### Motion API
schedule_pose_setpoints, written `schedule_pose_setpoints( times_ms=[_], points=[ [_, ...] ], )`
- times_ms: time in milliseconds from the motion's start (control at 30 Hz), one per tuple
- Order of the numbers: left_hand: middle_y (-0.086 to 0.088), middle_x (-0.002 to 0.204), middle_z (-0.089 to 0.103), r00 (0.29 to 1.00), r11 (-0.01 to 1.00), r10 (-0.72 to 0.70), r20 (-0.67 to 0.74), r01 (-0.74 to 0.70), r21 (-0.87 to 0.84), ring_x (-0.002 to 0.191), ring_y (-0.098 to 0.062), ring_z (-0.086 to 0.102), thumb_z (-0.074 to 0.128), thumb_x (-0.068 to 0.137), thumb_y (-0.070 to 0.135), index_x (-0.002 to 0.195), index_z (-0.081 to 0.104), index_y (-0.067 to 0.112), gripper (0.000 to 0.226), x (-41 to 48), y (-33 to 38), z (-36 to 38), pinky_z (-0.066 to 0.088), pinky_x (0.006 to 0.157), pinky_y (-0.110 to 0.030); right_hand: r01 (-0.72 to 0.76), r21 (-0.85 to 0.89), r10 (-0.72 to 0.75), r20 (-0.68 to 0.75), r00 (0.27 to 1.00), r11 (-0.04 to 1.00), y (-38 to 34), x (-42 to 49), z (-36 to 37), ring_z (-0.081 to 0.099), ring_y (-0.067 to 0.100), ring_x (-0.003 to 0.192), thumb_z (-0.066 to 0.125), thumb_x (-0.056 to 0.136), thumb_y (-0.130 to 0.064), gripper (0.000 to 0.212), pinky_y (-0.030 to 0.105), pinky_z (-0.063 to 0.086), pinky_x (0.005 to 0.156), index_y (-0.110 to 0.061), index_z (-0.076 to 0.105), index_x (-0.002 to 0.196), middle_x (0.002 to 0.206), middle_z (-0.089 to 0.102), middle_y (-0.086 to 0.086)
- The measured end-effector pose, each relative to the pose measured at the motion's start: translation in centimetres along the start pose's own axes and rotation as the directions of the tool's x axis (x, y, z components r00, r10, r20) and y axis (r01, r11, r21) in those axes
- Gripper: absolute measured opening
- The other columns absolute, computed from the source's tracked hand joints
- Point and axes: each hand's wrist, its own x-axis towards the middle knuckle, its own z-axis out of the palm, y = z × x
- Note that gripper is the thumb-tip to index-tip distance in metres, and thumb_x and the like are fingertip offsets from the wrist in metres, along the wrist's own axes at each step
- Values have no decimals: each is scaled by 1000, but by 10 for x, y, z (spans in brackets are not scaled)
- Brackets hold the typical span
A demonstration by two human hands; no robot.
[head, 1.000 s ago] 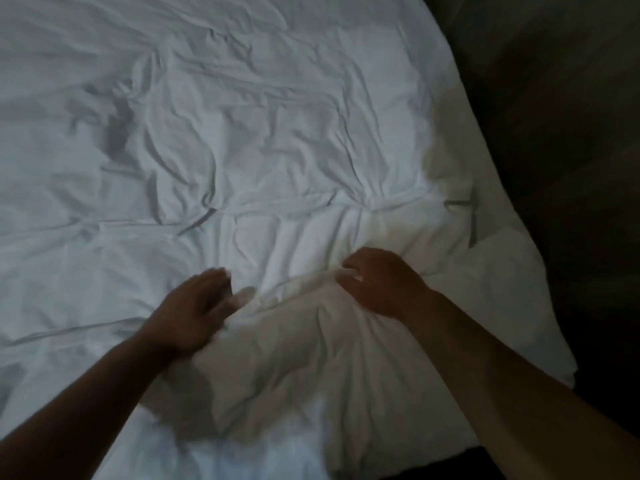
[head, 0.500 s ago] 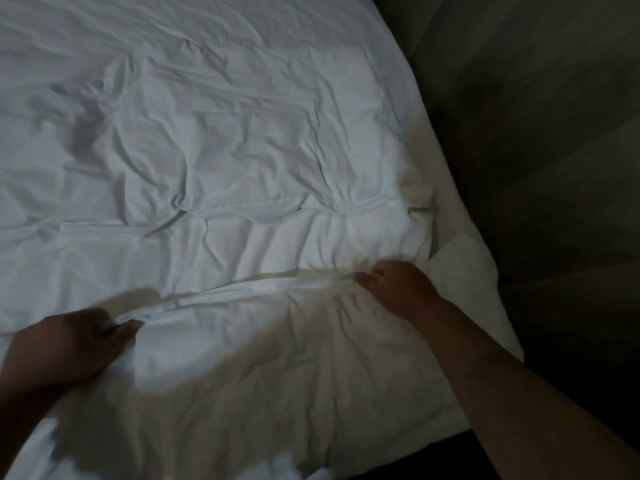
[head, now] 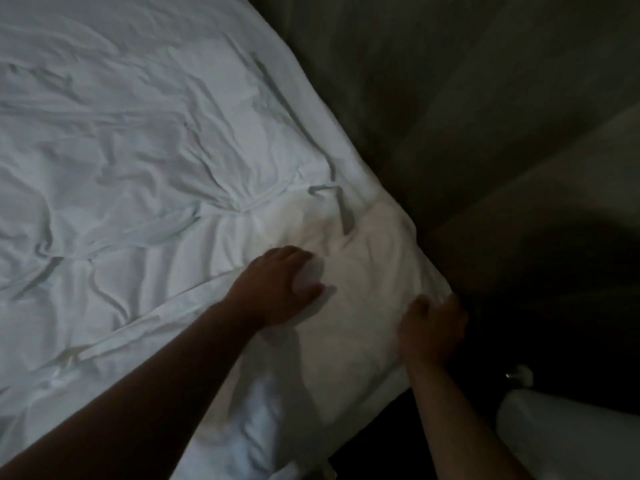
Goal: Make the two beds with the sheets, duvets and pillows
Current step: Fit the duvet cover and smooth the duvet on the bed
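1. Looking down from the head camera, a white duvet (head: 145, 161) covers the bed (head: 367, 386) and fills the left and centre of the frame. It is heavily creased, with pinched folds running across the middle left.
2. A flat seam (head: 156, 315) crosses the duvet slantwise, from the lower left up towards the centre.
3. The near corner of the duvet sits right of centre, plump and smoother than the rest. Its edge drops off into shadow.
4. The left hand (head: 280, 289) lies palm down on the duvet at the centre of the frame, just where the seam ends. Its fingers are spread and fairly straight, pointing right, and it has hold of nothing.
5. The right hand (head: 433, 329) rests against the outer edge of that corner, lower right of centre. Its fingers are loosely spread and it grips nothing that shows, though the fingertips are dim against the dark.
6. The two hands are near each other, with the smooth corner between them.
7. A dark floor (head: 485, 116) takes up the upper right.
8. A pale, rounded white object (head: 561, 441) shows in the lower right corner, too dim to identify.
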Motion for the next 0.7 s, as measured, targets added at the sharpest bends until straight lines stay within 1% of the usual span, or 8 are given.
schedule_pose_setpoints(
  times_ms=[67,100,233,333,433,533,633,700],
  points=[
    [-2,142,52,996,1000,-16,86,15,16,128,-25,49,32,68,85,138,52,21,98,25,27,15,37,106,-34,-334,120,308,196,931,935,25,-6,-4,48,40,128,54,94,-53,74,47,40,108,1,41,144,143,47,25],
    [0,146,48,990,998,-56,129,52,33,132,-26,45,34,67,89,141,47,23,100,35,34,22,35,108,-35,-419,190,349,318,882,888,32,-8,-3,53,38,122,52,93,-61,77,47,43,105,-2,46,141,139,52,22],
    [-3,147,42,962,979,-199,185,189,70,133,-31,40,54,68,87,146,37,28,99,53,38,37,37,109,-42,-509,414,231,558,797,755,35,-7,0,60,28,111,52,53,-98,112,51,49,100,-21,56,134,128,62,5],
    [-4,135,54,938,961,-257,232,274,-43,121,-27,55,57,52,95,139,48,28,110,57,31,37,46,103,-41,-625,496,220,649,728,603,24,-7,1,58,27,115,74,56,-79,107,53,51,98,-34,37,146,132,56,-2],
    [7,120,67,937,929,-267,227,313,-198,107,-16,63,65,51,88,125,61,29,95,48,32,39,51,97,-38,-688,489,174,733,657,537,13,-7,-6,64,28,107,80,69,-61,82,45,56,88,-19,55,135,122,66,5],
    [12,109,71,958,886,-200,205,266,-379,101,-11,66,77,63,67,117,66,28,68,34,48,42,52,96,-36,-640,597,125,676,726,485,7,-3,-30,66,28,106,83,66,-44,77,43,57,86,-19,58,135,122,68,6],
    [13,109,71,980,877,-97,175,167,-450,101,-8,65,73,65,65,120,64,30,66,26,79,52,51,92,-32,-459,739,132,458,879,492,20,4,-69,67,22,104,80,72,-24,67,43,56,89,-27,58,135,120,68,-1],
    [13,107,72,971,878,-27,236,136,-460,99,-7,67,70,67,65,120,64,32,63,21,99,66,53,93,-36,-402,794,186,357,915,456,41,5,-86,68,21,103,73,80,-8,53,39,55,88,-24,62,129,118,69,-1]
  ],
)
